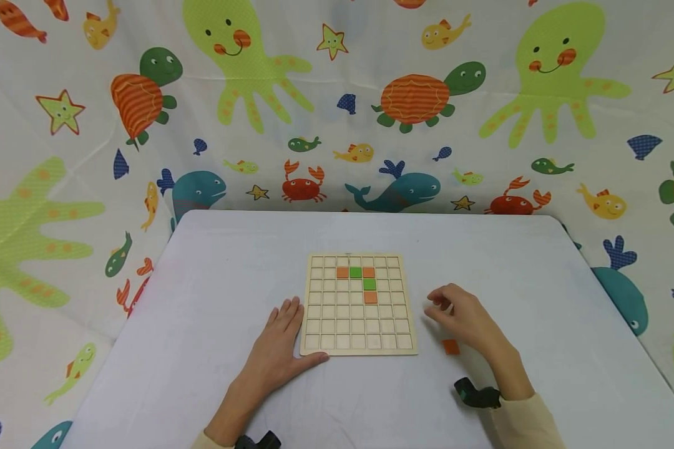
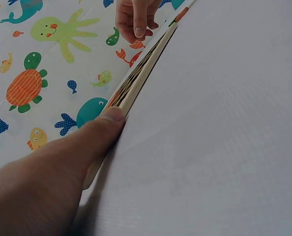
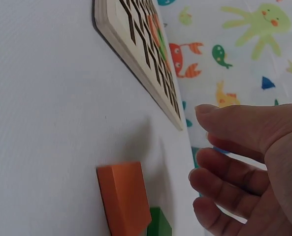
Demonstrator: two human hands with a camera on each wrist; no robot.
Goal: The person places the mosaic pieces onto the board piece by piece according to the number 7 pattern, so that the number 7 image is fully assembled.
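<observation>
A square wooden grid board [image 1: 343,326] lies on the white table. In its upper part sit two green tiles [image 1: 356,272] and several orange tiles [image 1: 371,297]. My left hand [image 1: 276,352] rests at the board's lower left corner, fingers straight along the left side and thumb [image 2: 99,132] on the near edge. Right of the board, my right hand [image 1: 465,317] hovers over the table with loosely bent fingers and nothing between them. Below it lies a loose orange block [image 3: 126,196], with a green block [image 3: 159,223] beside it, which the hand hides in the head view.
The white-covered table [image 1: 224,262] ends at a far edge against a hanging cloth [image 1: 314,143] printed with sea animals. A black wrist device [image 1: 476,394] is strapped on the right wrist, and another [image 1: 258,440] shows at the left wrist.
</observation>
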